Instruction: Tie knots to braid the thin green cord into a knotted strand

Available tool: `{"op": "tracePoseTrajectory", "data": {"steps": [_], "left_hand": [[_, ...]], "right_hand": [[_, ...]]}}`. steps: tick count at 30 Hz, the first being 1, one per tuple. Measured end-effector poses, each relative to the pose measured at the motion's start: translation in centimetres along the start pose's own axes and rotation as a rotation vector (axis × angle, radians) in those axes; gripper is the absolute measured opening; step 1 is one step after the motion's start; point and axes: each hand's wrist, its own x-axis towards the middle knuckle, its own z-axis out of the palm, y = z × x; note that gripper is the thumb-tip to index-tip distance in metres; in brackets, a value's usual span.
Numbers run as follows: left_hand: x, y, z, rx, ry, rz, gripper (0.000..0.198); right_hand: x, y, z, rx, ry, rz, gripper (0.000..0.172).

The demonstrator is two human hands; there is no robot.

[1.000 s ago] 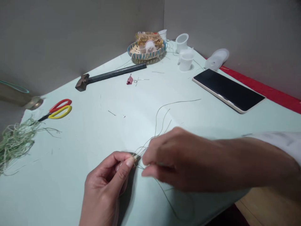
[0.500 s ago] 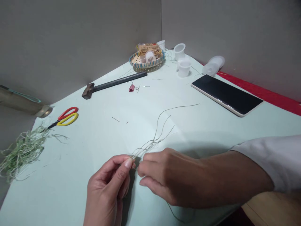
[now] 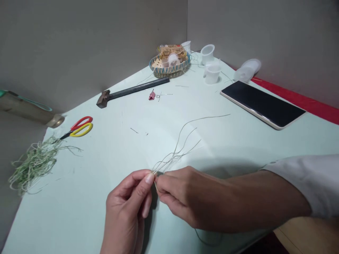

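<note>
Several thin pale-green strands fan out over the pale green table and come together at the near edge. My left hand pinches their gathered ends between thumb and forefinger. My right hand meets it from the right, fingertips closed on the same strand ends, almost touching the left thumb. A further length of strand trails off under my right hand toward the table's front edge.
A tangle of green strands lies at the left edge, red-and-yellow scissors beside it. Farther back are a hammer, a pink binder clip, a woven basket, white plastic cups and a phone.
My right hand has drawn back and down from over the strands, and its fingertips now meet the left hand's pinch. The left hand has stayed put; the view shifted slightly.
</note>
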Motion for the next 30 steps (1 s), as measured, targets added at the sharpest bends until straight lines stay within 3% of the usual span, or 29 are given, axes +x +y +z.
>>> {"op": "tracePoseTrajectory", "data": {"steps": [4,9,12,16,23,27,30], "left_hand": [[0.2,0.0,0.1,-0.007,0.000,-0.009,0.019],[0.1,0.0,0.1,0.001,-0.039,-0.033,0.018],[0.1,0.0,0.0,0.021,-0.049,-0.029,0.019],[0.0,-0.2,-0.3,0.075,-0.060,-0.003,0.021],[-0.1,-0.6,-0.6,0.251,-0.086,0.038,0.023],[-0.2,-0.4,-0.7,0.393,-0.066,0.091,0.028],[-0.6,-0.1,-0.5,0.473,-0.027,0.177,0.021]], "right_hand": [[-0.3,0.0,-0.4,-0.100,-0.013,-0.039,0.005],[-0.6,0.2,-0.1,-0.486,0.039,-0.275,0.012],[-0.6,0.3,0.0,-0.579,0.053,-0.429,0.023],[-0.1,0.2,-1.0,-0.670,0.141,-0.599,0.023],[0.9,0.3,-3.5,-0.514,0.275,-0.335,0.018],[1.2,0.9,-3.6,-0.135,0.106,-0.177,0.017],[1.3,0.9,-3.5,0.011,0.025,-0.089,0.021]]}}
